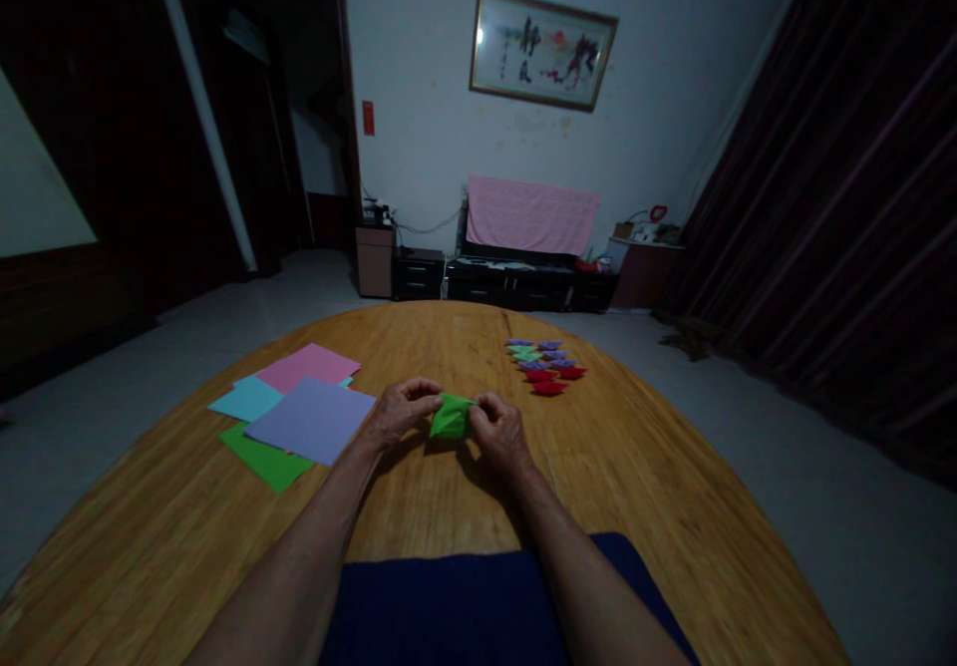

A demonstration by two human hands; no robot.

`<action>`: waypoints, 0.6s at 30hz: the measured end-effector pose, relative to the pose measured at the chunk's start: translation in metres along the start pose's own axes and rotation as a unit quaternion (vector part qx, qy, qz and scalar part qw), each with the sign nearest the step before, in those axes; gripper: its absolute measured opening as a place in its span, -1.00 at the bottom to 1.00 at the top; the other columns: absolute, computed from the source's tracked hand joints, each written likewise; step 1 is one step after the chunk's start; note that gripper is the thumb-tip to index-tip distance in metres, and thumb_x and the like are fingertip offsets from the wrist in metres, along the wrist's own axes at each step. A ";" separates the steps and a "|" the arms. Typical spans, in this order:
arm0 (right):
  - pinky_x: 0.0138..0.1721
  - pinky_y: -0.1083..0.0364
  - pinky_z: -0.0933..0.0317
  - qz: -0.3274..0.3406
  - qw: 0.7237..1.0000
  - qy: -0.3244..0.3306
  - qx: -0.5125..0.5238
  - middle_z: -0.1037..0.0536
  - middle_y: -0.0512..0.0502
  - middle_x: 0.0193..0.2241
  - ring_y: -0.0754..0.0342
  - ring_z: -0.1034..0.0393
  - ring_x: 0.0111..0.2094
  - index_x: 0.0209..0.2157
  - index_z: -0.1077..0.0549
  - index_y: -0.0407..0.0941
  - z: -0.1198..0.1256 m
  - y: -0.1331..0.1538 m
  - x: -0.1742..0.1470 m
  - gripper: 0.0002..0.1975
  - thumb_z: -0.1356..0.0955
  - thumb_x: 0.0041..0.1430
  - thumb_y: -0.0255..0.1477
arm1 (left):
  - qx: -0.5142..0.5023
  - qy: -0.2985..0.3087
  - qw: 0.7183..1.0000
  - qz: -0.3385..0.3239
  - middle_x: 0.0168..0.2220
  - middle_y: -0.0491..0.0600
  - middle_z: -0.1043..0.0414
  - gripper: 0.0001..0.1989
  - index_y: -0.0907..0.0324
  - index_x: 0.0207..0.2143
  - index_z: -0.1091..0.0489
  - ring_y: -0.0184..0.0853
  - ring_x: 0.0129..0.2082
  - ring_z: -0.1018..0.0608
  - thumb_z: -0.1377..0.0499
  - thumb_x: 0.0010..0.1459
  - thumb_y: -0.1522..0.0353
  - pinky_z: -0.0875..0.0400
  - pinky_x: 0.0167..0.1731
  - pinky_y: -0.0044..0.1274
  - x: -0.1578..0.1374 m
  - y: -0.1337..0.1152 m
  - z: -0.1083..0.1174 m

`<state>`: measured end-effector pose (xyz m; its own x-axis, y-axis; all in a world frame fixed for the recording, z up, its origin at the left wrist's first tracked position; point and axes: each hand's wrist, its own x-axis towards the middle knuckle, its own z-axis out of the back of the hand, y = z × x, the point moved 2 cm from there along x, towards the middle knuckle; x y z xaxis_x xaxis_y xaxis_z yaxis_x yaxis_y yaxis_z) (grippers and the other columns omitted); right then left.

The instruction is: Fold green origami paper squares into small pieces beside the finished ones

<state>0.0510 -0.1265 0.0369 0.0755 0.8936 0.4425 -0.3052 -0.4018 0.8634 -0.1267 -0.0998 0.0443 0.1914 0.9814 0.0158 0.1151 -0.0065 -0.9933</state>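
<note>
One pinch from your left hand point(404, 413) and another from your right hand point(503, 433) held the green folded paper point(452, 418) at opposite sides, probably to steady it. It was over the wooden table point(643, 487); whether touching, I couldn't tell. Coloured sheets point(314, 421) lay overlapping leftward, seemingly within reach; small folded pieces point(549, 388) sat grouped rightward, apparently clear of your arms.

folded paper point(452, 419) of bright green colour, loose sheets point(312, 421) in pink, light blue, lavender and green, folded pieces point(549, 388) in red, purple and pale green, brown surface point(635, 487) with wood grain, navy cloth point(441, 611)
</note>
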 end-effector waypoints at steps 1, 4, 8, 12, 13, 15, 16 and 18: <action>-0.51 0.19 -0.10 -0.010 1.000 0.003 0.008 -0.32 0.08 -0.61 0.15 -0.21 -0.54 -0.53 -0.36 -0.11 0.000 -0.001 0.000 -0.87 -0.26 0.01 -0.38 | -0.001 0.004 1.000 0.001 -0.43 -0.11 -0.45 -0.72 0.17 -0.31 -0.47 -0.45 -0.53 -0.46 -0.35 -0.11 0.28 -0.31 -0.50 -0.58 0.000 0.001 0.000; -0.52 0.19 -0.11 -0.031 0.999 0.006 0.022 -0.32 0.08 -0.61 0.15 -0.20 -0.55 -0.52 -0.37 -0.12 0.000 -0.002 -0.001 -0.87 -0.27 0.00 -0.37 | -0.002 0.012 1.000 0.000 -0.45 -0.09 -0.46 -0.72 0.20 -0.31 -0.50 -0.46 -0.55 -0.44 -0.36 -0.10 0.27 -0.30 -0.50 -0.58 0.001 0.003 0.001; -0.51 0.19 -0.11 -0.033 0.999 0.008 0.036 -0.32 0.08 -0.61 0.16 -0.20 -0.54 -0.53 -0.37 -0.12 0.000 -0.003 -0.001 -0.87 -0.28 -0.01 -0.37 | -0.009 0.011 1.000 0.019 -0.48 -0.10 -0.44 -0.73 0.21 -0.35 -0.51 -0.46 -0.56 -0.43 -0.38 -0.13 0.28 -0.31 -0.50 -0.56 0.001 0.004 0.003; -0.51 0.18 -0.11 -0.032 0.999 0.012 0.030 -0.31 0.08 -0.62 0.15 -0.20 -0.55 -0.55 -0.37 -0.12 0.000 -0.001 -0.001 -0.86 -0.27 -0.02 -0.37 | -0.034 0.007 0.998 0.053 -0.48 -0.11 -0.43 -0.73 0.19 -0.36 -0.49 -0.46 -0.57 -0.44 -0.39 -0.14 0.28 -0.33 -0.50 -0.54 -0.002 0.004 0.003; -0.51 0.19 -0.11 -0.031 0.999 0.012 0.028 -0.31 0.08 -0.62 0.15 -0.20 -0.55 -0.55 -0.37 -0.12 0.000 -0.001 -0.001 -0.86 -0.27 -0.02 -0.37 | -0.040 0.008 0.998 0.055 -0.48 -0.11 -0.43 -0.73 0.19 -0.36 -0.48 -0.45 -0.57 -0.43 -0.38 -0.13 0.28 -0.33 -0.50 -0.54 -0.003 0.004 0.002; -0.50 0.19 -0.11 -0.032 0.999 0.012 0.027 -0.31 0.08 -0.62 0.16 -0.20 -0.54 -0.55 -0.37 -0.12 0.000 0.000 -0.001 -0.86 -0.28 -0.02 -0.36 | -0.048 0.015 0.997 0.053 -0.48 -0.11 -0.42 -0.74 0.20 -0.36 -0.47 -0.46 -0.58 -0.43 -0.38 -0.12 0.28 -0.33 -0.50 -0.55 -0.004 0.004 0.002; -0.50 0.19 -0.11 -0.032 0.999 0.012 0.028 -0.31 0.08 -0.61 0.16 -0.20 -0.54 -0.55 -0.37 -0.12 0.000 0.000 -0.001 -0.86 -0.28 -0.02 -0.36 | -0.048 0.017 0.997 0.050 -0.49 -0.11 -0.42 -0.74 0.20 -0.37 -0.47 -0.46 -0.58 -0.42 -0.38 -0.12 0.28 -0.32 -0.51 -0.55 -0.004 0.004 0.002; -0.50 0.19 -0.10 -0.035 0.999 0.014 0.030 -0.31 0.08 -0.61 0.16 -0.19 -0.54 -0.55 -0.36 -0.13 0.000 0.000 -0.001 -0.86 -0.27 -0.02 -0.36 | -0.044 0.019 0.998 0.046 -0.52 -0.12 -0.40 -0.75 0.21 -0.39 -0.47 -0.47 -0.60 -0.40 -0.38 -0.12 0.28 -0.30 -0.52 -0.57 -0.005 0.004 0.001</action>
<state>0.0508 -0.1270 0.0364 0.0678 0.9249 0.3741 -0.2422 -0.3485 0.9055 -0.1281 -0.1041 0.0406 0.2418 0.9679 -0.0682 0.1797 -0.1137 -0.9771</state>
